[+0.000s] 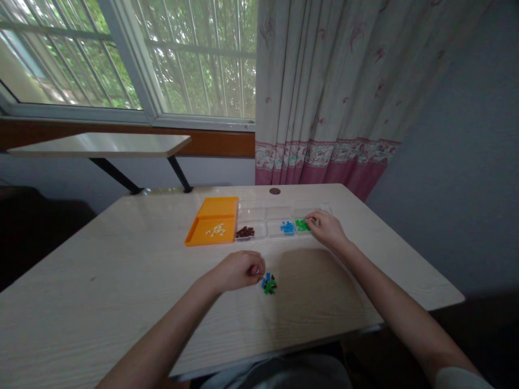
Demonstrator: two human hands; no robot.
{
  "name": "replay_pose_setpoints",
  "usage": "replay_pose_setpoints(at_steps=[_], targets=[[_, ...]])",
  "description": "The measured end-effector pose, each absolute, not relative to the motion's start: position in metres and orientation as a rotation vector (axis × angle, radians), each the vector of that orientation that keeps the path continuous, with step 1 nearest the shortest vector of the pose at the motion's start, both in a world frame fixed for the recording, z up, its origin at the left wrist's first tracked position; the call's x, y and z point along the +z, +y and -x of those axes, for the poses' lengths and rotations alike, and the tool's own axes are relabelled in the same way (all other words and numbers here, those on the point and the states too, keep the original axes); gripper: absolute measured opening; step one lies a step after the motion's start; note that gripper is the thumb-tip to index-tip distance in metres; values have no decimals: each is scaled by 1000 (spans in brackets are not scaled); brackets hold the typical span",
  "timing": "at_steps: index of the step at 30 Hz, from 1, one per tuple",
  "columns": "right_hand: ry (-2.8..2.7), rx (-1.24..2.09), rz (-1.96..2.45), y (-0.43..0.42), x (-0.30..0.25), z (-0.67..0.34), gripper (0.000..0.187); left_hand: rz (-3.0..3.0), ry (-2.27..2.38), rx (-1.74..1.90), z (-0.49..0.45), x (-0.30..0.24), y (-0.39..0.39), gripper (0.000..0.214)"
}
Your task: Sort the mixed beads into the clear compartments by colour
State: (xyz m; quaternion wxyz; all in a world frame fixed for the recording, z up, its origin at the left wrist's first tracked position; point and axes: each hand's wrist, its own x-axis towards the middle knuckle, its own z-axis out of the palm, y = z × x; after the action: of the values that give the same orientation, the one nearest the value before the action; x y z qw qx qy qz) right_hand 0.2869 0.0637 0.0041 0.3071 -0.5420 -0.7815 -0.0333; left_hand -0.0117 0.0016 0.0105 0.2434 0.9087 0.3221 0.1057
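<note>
My right hand (324, 226) reaches to the right end of a clear plastic tray, its fingertips pinched together at the small green pieces (302, 225). Whether a piece is between them is too small to tell. My left hand (243, 269) is closed, fingers curled, just left of a small mixed heap (269, 284) of blue, green and dark brown pieces on the table. What it holds, if anything, is hidden. In the tray, blue pieces (287, 228) lie beside the green ones, and dark brown pieces (245, 232) lie farther left.
An open orange case (211, 208) with scattered white pieces (217, 230) adjoins the tray on the left. The pale wooden table (121, 270) has a raised shelf (121, 145) at back left and a round dark cable hole (274, 191) at the back edge. A curtain (308, 108) hangs behind.
</note>
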Motion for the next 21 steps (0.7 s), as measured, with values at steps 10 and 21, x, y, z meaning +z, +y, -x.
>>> replay_pose_setpoints(at_steps=[10, 21], targets=[[-2332, 103, 1072, 30, -7, -233, 14, -2417, 1020, 691, 6, 3, 4, 13], [-2482, 128, 878, 3, -1, -205, 11, -2433, 995, 783, -2, 5, 0, 8]])
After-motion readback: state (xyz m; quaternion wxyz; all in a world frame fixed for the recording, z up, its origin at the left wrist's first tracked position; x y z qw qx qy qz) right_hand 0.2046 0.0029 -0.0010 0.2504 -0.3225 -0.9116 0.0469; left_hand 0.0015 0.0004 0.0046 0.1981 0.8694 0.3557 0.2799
